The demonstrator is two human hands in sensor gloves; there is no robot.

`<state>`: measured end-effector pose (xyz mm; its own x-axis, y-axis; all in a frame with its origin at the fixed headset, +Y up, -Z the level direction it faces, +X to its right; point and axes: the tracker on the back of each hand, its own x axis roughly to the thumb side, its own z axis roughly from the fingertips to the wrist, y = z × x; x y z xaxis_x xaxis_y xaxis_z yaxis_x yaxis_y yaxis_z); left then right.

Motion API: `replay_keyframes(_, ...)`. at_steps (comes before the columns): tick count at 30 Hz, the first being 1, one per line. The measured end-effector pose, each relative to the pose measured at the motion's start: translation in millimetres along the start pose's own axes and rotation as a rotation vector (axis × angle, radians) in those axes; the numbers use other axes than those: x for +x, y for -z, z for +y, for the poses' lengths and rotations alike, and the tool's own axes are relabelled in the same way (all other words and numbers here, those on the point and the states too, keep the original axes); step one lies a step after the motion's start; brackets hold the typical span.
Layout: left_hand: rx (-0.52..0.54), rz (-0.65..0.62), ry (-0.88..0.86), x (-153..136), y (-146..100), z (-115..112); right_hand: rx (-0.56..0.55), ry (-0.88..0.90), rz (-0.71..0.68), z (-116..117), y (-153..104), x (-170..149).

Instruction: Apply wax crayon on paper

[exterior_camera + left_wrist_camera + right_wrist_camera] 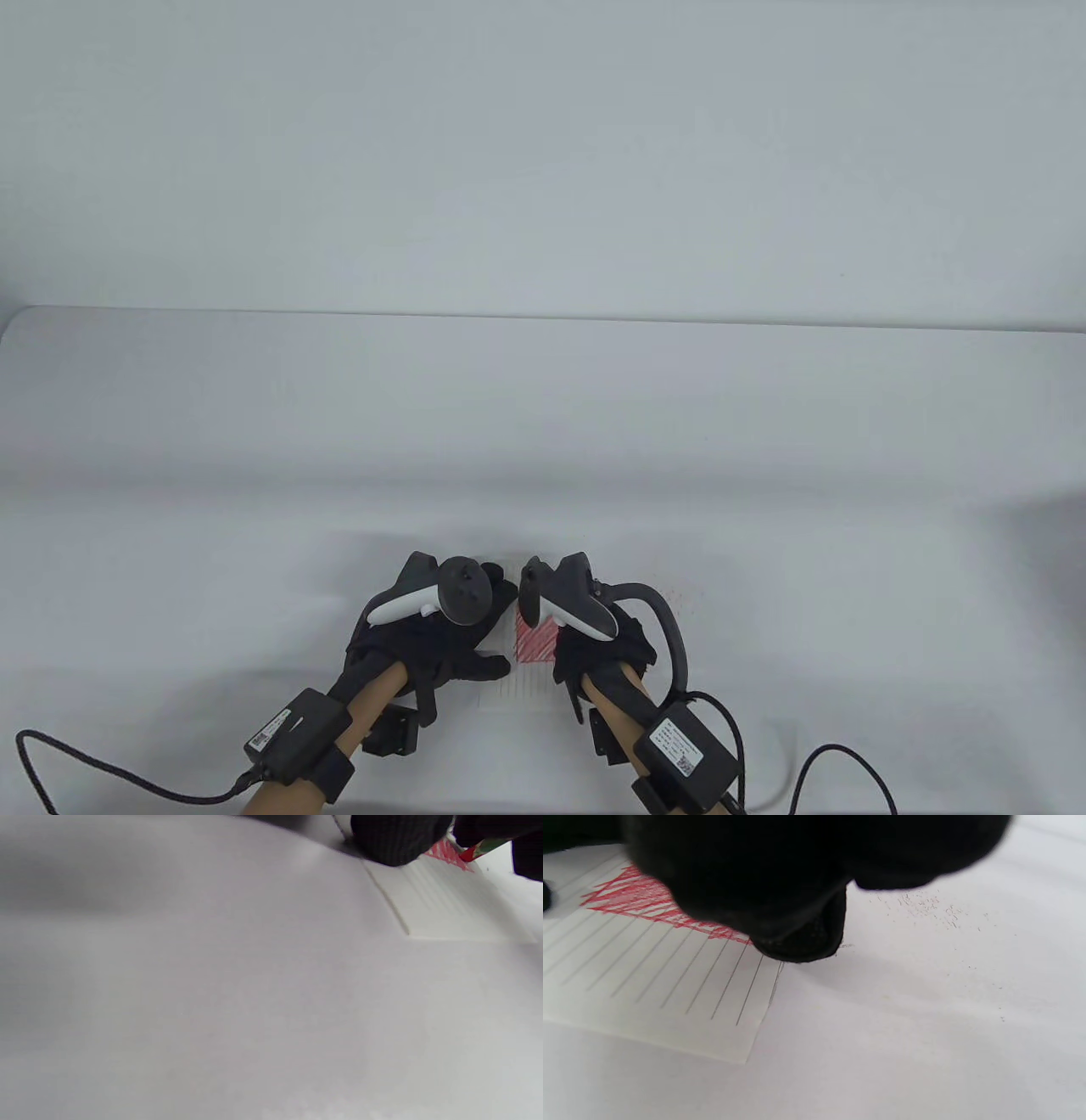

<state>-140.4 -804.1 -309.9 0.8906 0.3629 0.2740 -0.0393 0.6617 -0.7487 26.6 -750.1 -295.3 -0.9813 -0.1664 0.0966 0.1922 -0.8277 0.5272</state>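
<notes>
A small lined sheet of paper (530, 679) lies on the white table between my hands, with a red crayon patch (536, 641) on its far part. My left hand (475, 645) rests on the paper's left edge, and a fingertip (398, 836) presses it down. My right hand (568, 632) grips a red crayon with a green wrapper (479, 851), its tip on the red patch (445, 853). In the right wrist view my gloved fingers (797, 899) hide the crayon and sit over the paper (649, 976) and the patch (623, 895).
Fine crayon crumbs (925, 906) are scattered on the white table (543, 441) right of the paper. Cables (110, 777) run from both wrist units along the near edge. The table's far edge (543, 316) meets a pale wall.
</notes>
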Motion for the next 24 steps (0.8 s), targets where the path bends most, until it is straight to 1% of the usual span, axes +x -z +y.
replay_keyframes(1, 0.000, 0.000, 0.000, 0.0, 0.0, 0.0, 0.071, 0.060, -0.047, 1.4, 1.0, -2.2)
replay_keyframes(2, 0.000, 0.000, 0.000, 0.0, 0.0, 0.0, 0.082, 0.087, -0.032, 2.0, 0.7, -3.7)
replay_keyframes(4, -0.001, 0.001, 0.002, 0.1, 0.0, 0.2, 0.058, 0.080, -0.017, 1.8, 1.7, -5.1)
replay_keyframes(5, -0.001, 0.001, 0.003, 0.0, -0.1, 0.2, 0.016, 0.046, 0.027, 1.1, 1.3, -4.8)
replay_keyframes(6, 0.000, 0.001, 0.001, 0.0, 0.0, 0.0, -0.012, 0.008, 0.043, 0.4, 2.0, -4.0)
replay_keyframes(9, 0.000, 0.001, 0.003, 0.1, 0.0, 0.1, 0.010, 0.003, 0.001, 0.5, 1.4, -3.0)
replay_keyframes(11, -0.003, 0.000, 0.002, 0.2, 0.2, 0.0, 0.084, 0.082, -0.059, 2.4, 1.8, -6.5)
replay_keyframes(12, -0.003, -0.001, 0.001, 0.2, 0.2, 0.0, 0.076, 0.109, -0.051, 3.4, 1.5, -7.4)
replay_keyframes(14, -0.004, -0.001, -0.001, 0.1, 0.3, 0.0, 0.038, 0.069, -0.008, 2.4, 1.9, -9.6)
replay_keyframes(17, -0.005, -0.003, -0.003, -0.1, 0.3, -0.4, 0.028, 0.073, -0.026, 1.5, 1.9, -11.5)
replay_keyframes(19, -0.006, -0.007, -0.012, -0.6, 0.5, -0.8, -0.007, 0.139, -0.054, -0.6, 0.2, -17.5)
replay_keyframes(21, -0.011, -0.010, -0.020, -0.8, 0.6, -1.0, -0.068, 0.244, -0.061, -4.5, -2.3, -28.7)
replay_keyframes(22, -0.015, -0.011, -0.024, -1.0, 0.8, -1.0, -0.103, 0.278, -0.043, -7.0, -3.3, -36.0)
replay_keyframes(24, -0.020, -0.014, -0.031, -1.2, 0.8, -1.2, -0.154, 0.293, 0.012, -10.4, -2.9, -49.7)
